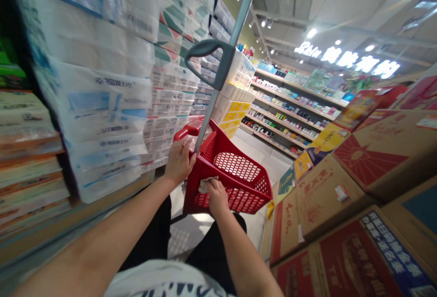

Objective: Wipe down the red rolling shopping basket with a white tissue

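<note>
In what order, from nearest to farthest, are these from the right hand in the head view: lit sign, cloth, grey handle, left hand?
1. Cloth: under the fingers of the right hand, against the basket.
2. Left hand: to the left, on the basket's edge.
3. Grey handle: above, on the pole.
4. Lit sign: far back, upper right.

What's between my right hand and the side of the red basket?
A crumpled, pale cloth lies between your right hand and the side of the red basket, seen in the head view.
</note>
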